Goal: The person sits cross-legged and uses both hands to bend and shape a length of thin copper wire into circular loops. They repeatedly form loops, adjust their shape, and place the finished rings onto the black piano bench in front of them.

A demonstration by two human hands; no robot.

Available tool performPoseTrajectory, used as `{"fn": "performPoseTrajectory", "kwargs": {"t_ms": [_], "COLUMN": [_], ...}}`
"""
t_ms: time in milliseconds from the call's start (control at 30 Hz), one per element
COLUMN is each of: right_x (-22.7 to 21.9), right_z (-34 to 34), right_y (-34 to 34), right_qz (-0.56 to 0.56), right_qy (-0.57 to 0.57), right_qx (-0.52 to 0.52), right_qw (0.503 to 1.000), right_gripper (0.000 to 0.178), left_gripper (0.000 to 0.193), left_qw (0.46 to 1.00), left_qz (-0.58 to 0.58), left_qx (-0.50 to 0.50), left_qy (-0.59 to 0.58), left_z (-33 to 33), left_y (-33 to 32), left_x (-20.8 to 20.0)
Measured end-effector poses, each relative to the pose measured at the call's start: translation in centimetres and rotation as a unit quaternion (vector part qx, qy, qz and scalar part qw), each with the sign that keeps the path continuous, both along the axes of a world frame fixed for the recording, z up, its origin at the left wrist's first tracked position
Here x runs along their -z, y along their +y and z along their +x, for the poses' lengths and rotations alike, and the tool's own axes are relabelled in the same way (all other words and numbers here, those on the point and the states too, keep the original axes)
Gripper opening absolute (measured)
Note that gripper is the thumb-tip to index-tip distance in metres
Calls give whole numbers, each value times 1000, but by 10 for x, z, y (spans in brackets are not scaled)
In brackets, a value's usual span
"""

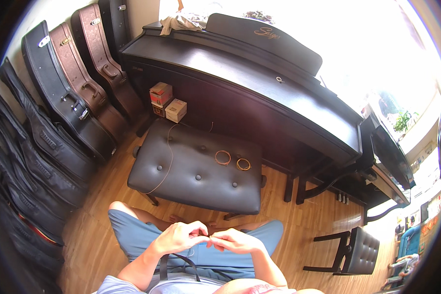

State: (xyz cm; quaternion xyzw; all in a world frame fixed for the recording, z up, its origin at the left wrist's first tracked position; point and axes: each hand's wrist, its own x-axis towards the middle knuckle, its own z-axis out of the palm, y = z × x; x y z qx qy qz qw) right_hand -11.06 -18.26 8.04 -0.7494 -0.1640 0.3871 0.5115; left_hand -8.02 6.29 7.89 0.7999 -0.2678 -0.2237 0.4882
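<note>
Basically, fingertips of the left hand [181, 237] and right hand [234, 240] are brought together above the blue shorts [138, 231]; fingers are bent and bunched, but what's gripped, if anything, can't be told. Just beyond, a long string [172, 156] is strewn across the padded stool [215, 188]; a copper-coloured coil [216, 157] and a yellow coil [237, 163] are set to its right, near each other but apart.

Risks, judged: the string could be snagged by a knee, since its near end is left at the stool's edge; coils could be knocked off or sprung loose if brushed; anything tiny could be dropped and lost on the wooden floor [289, 228] if the pinch is slackened.

Writing: gold script is borne by the piano's [210, 54] music stand [294, 49], not copied here; print on the small boxes [176, 111] can't be made out.
</note>
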Motion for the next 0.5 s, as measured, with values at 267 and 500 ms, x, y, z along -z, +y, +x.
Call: {"fn": "performPoseTrajectory", "kwargs": {"t_ms": [267, 500], "right_x": [31, 35], "right_z": [8, 5], "right_y": [2, 19], "right_qz": [268, 266], "right_qy": [117, 42], "right_qx": [115, 227], "right_qw": [949, 936], "right_gripper": [29, 25], "left_gripper": [19, 13], "left_qw": [981, 979], "left_qz": [-112, -134], "left_qx": [-33, -97], "left_qy": [155, 117], "left_z": [0, 6], "left_y": [-6, -14], "left_x": [6, 13]}}
